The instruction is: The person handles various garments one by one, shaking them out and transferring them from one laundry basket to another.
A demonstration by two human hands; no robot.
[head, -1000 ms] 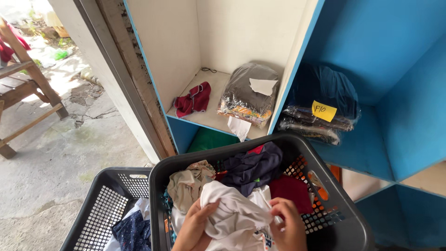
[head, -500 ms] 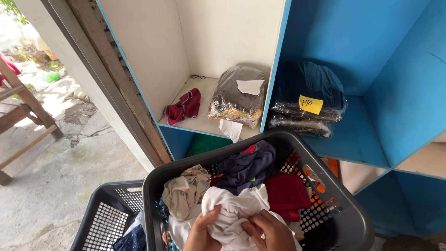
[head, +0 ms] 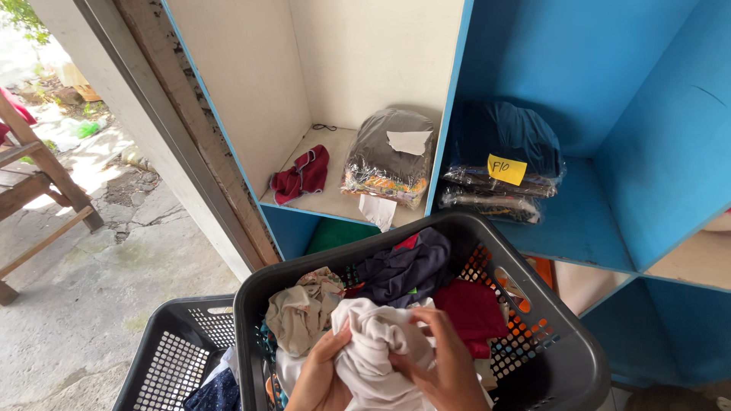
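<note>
Both my hands gather a white cloth [head: 377,342] at the near edge of a dark basket [head: 563,358]; my left hand [head: 320,377] cups it from below and the side, fingers curled into the folds, while my right hand [head: 445,365] closes over the top, thumb and fingers pinching a bunched ridge; the cloth sits on the heap in the basket, not lifted clear of it; around it lie a beige rag [head: 301,308], a navy garment [head: 403,270] and a red one [head: 472,308], all touching or tucked under the white cloth; a second basket [head: 164,358] stands lower to the left with something dark blue in it; behind, a shelf [head: 449,114] holds a small red piece [head: 303,175], a wrapped grey bundle [head: 388,156] and, in the blue compartment, bagged dark clothes [head: 502,164] with a yellow tag [head: 506,169]; as I judge it, the risk is in the tangle: the cloth's lower edge is buried, so a pull could drag the beige rag or the red garment over the rim and onto the concrete floor [head: 76,304]; my grip is on loose folds only, so part of the cloth could slip free and trail; the basket looks perched high and near me, and a hard tug might tip it toward the lower one
</note>
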